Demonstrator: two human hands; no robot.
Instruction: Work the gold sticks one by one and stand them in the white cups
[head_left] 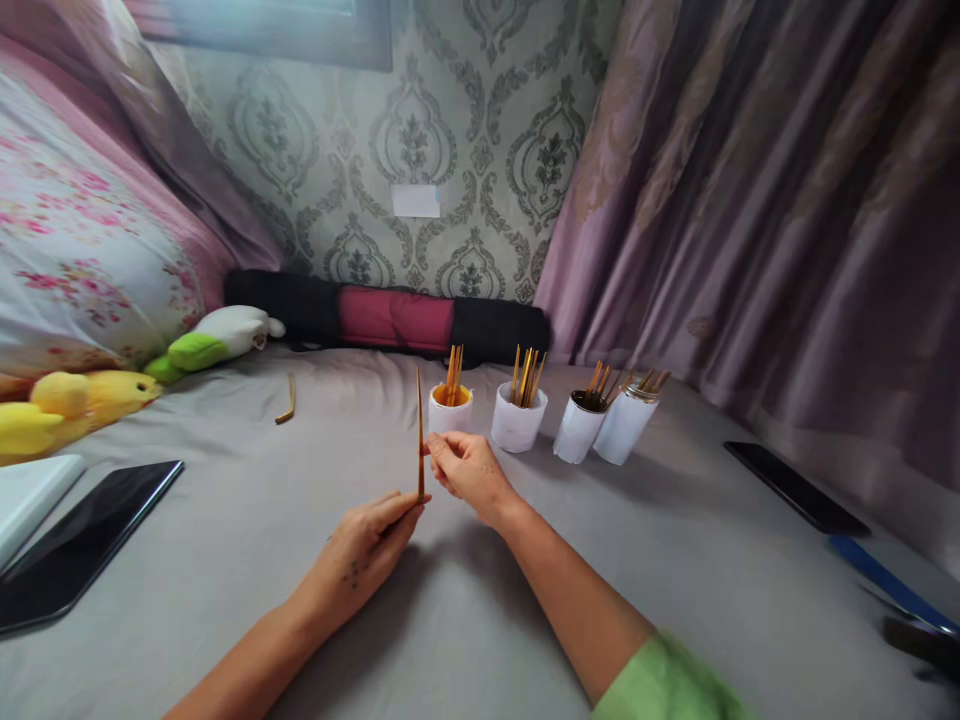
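Observation:
My left hand (371,545) pinches the lower end of a thin brown chopstick (420,430), which stands upright and narrows toward the top. Closed fingers of my right hand (469,468) meet the same chopstick around its middle; the exact grip is partly hidden. Just behind my right hand is a white-wrapped cup (450,412) with a yellow inside, holding several similar sticks. To its right stand a wider white cup (517,428), a white cup with a dark inside (576,435) and a taller white-wrapped jar (624,432), each with sticks in it.
A bent strip (288,400) lies on the grey sheet (337,440). On the left are a black tablet (90,540), a white box-like object (34,500) and plush toys (97,395). A phone (795,487) and a blue-handled tool (892,580) lie right. A black-and-red roll (394,318) lies along the wall.

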